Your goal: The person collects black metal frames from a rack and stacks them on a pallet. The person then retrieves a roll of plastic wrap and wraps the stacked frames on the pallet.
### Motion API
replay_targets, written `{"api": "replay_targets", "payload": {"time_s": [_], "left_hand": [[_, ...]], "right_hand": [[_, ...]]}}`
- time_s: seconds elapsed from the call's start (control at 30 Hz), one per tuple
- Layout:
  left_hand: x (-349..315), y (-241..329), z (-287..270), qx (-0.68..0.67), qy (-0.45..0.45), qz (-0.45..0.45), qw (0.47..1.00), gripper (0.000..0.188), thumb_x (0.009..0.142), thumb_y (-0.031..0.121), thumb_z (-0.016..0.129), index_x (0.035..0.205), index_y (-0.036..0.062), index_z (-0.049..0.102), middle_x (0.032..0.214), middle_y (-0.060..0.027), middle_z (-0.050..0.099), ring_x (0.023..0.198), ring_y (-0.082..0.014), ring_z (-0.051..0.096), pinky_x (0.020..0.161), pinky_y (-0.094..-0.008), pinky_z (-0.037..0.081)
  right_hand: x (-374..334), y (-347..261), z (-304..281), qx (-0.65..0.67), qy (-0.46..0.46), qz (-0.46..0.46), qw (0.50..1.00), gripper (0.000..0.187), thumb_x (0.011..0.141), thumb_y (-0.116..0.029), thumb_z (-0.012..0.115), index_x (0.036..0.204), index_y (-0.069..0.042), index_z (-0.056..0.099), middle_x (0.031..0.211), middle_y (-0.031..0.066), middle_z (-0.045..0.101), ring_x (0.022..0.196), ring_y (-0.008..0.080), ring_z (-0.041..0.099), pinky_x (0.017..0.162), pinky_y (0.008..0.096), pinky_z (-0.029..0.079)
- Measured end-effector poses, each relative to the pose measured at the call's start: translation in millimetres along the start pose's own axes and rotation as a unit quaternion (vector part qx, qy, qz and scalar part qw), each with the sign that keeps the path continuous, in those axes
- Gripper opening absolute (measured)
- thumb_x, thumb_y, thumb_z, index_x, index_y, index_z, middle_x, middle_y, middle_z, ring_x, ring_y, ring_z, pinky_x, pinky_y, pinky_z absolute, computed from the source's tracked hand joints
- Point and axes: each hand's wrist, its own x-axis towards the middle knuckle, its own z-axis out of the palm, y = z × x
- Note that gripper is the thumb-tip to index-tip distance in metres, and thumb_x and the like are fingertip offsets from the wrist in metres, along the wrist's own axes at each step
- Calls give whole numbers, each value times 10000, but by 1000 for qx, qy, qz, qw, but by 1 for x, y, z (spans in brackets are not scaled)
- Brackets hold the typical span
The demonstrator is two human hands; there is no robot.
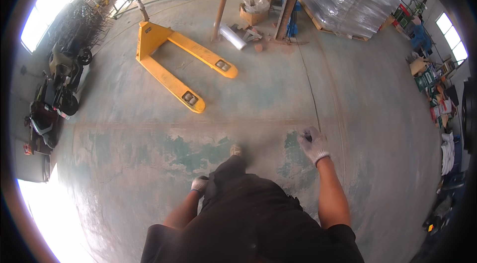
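See yellow metal pallet jack [150,39] ahead-left on grey-green floor [268,94]; square brown cardboard box [253,17] holding clear plastic bag [255,0]. Note white-gloved right hand [313,147] loosely curled; can't tell state of white-gloved left hand [199,183].

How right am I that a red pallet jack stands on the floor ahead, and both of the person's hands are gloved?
Only the colour is wrong: the head view shows a yellow pallet jack standing on the floor ahead. The left hand and right hand are indeed gloved.
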Motion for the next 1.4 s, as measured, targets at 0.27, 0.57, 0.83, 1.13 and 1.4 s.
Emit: {"api": "replay_targets", "payload": {"time_s": [0.27,0.57,0.83,1.13,1.4], "left_hand": [[149,291,-129,130,123,72,981,282,944,244,726,1146,68,814,1087,-173,826,1052,-336,791,948,-418,606],[290,386,-110,-14,186,-31,982,265,930,205,705,1105,43,821,1065,-174,827,1036,-301,794,945,-412,605],[320,461,-35,-151,162,-87,971,345,965,249,685,1172,-3,799,1128,-204,820,1104,-323,784,985,-417,596],[464,559,-64,-229,205,-157,938,330,907,191,711,1149,-17,797,1107,-198,821,1054,-308,781,964,-404,589],[521,649,-120,-358,300,-164,869,284,944,109,688,1161,-59,760,970,-140,785,823,-195,715,787,-346,581]], "right_hand": [[165,139,37,25,-29,162,986,365,928,-225,813,1228,-30,740,1034,137,806,874,241,776,815,391,624],[493,267,87,45,-113,209,970,303,925,-125,765,1213,-36,739,940,136,767,674,207,715,592,378,582],[778,57,42,-108,-192,81,972,438,898,-274,772,1267,-40,753,1169,199,806,1063,338,781,961,416,606],[1014,-81,98,-200,-251,-52,946,405,894,-293,778,1220,-53,764,1123,200,806,1066,329,780,963,413,598],[1166,-186,155,-267,-343,-119,893,385,908,-330,779,1230,-121,752,1282,187,777,1233,378,728,1057,463,566]]}}
